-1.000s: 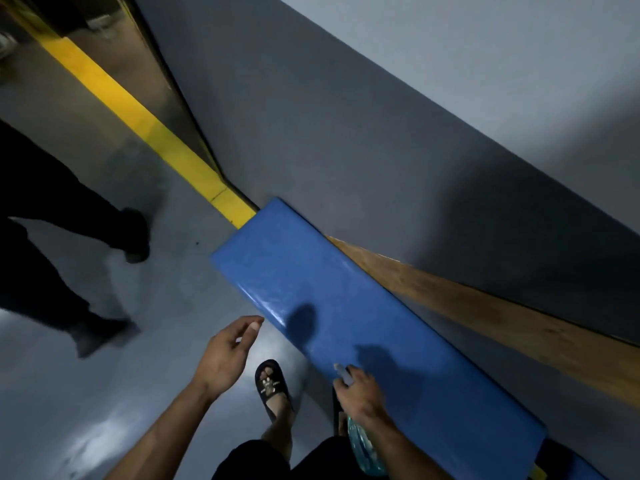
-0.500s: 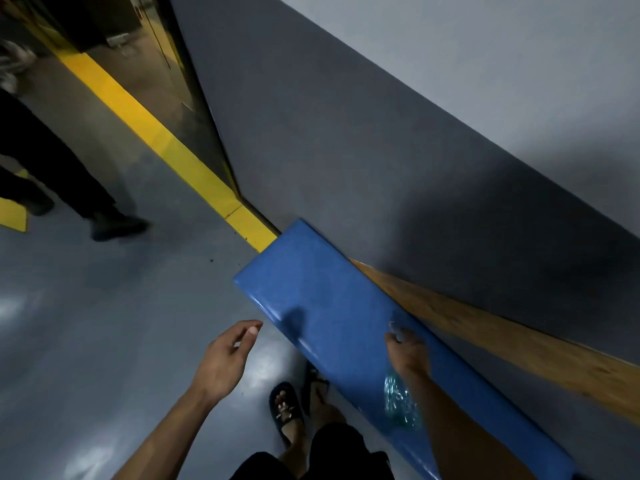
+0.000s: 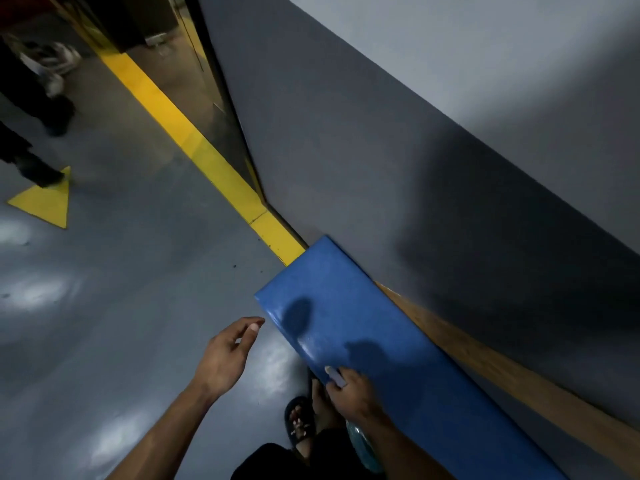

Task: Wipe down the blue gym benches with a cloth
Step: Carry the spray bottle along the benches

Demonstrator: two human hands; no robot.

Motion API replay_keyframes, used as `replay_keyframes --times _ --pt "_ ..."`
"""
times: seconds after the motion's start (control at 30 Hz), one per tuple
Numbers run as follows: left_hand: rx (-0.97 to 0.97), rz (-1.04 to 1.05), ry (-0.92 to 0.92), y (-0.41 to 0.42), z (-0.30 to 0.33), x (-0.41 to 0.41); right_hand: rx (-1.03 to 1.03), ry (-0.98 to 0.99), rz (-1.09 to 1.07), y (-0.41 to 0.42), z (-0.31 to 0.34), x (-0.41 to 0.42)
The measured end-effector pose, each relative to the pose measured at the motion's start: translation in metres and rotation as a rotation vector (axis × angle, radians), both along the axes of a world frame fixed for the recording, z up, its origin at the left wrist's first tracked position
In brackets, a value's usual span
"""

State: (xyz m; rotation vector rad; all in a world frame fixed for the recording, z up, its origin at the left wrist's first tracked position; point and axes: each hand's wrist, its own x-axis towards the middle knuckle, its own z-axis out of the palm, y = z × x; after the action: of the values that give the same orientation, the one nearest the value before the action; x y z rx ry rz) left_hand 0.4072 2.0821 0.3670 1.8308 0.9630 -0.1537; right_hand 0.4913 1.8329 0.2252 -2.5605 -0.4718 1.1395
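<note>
From my feed I see the blue bench (image 3: 363,327) running along the foot of the grey wall (image 3: 346,150), its far end meeting the yellow floor stripe (image 3: 194,147); its near end is cut off by the bottom of the frame. My right hand (image 3: 353,393) sits at the bench's front edge, fingers curled around something pale (image 3: 335,375) that pokes out past the knuckles. It may be the cloth, but it is too small and blurred for me to be sure. A greenish crinkled thing (image 3: 362,445) shows under that forearm, mostly hidden. My left hand (image 3: 225,355) hangs over the grey floor (image 3: 104,341) just off the bench's end, fingers loose and holding nothing. A sandalled foot (image 3: 298,422) peeks out below. Dark legs (image 3: 20,133) at the left edge are cut off.
</note>
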Motion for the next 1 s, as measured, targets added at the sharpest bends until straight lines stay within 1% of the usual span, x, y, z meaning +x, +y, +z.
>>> replay_keyframes --times 0.03,0.1,0.23,0.3,0.43,0.53,0.63,0.73,0.9,1.0 --pt "0.010 0.007 0.003 0.005 0.001 0.002 0.016 -0.059 0.012 0.013 0.019 0.012" --pt "0.025 0.026 0.006 0.013 0.004 0.007 0.023 -0.020 0.044 0.039 0.049 0.036" --pt "0.042 0.092 -0.015 0.027 0.007 0.010 0.074 -0.020 0.163 0.089 0.076 0.069" --pt "0.057 0.101 -0.006 0.035 0.009 0.013 0.083 -0.024 0.192 0.111 0.079 0.080" --pt "0.060 0.122 -0.005 0.052 0.010 0.017 -0.005 -0.009 0.283 0.140 0.075 0.087" --pt "0.046 0.128 -0.018 0.068 0.005 0.019 -0.047 -0.010 0.281 0.147 0.068 0.086" --pt "0.033 0.109 -0.037 0.083 -0.001 0.025 -0.054 -0.019 0.175 0.146 0.064 0.092" --pt "0.013 0.063 -0.045 0.098 -0.003 0.032 -0.064 -0.037 -0.030 0.143 0.062 0.109" --pt "-0.002 -0.031 -0.067 0.126 -0.004 0.043 -0.070 -0.072 -0.280 0.148 0.063 0.138" --pt "-0.035 -0.074 -0.081 0.143 -0.008 0.049 -0.073 -0.114 -0.348 0.158 0.070 0.140"
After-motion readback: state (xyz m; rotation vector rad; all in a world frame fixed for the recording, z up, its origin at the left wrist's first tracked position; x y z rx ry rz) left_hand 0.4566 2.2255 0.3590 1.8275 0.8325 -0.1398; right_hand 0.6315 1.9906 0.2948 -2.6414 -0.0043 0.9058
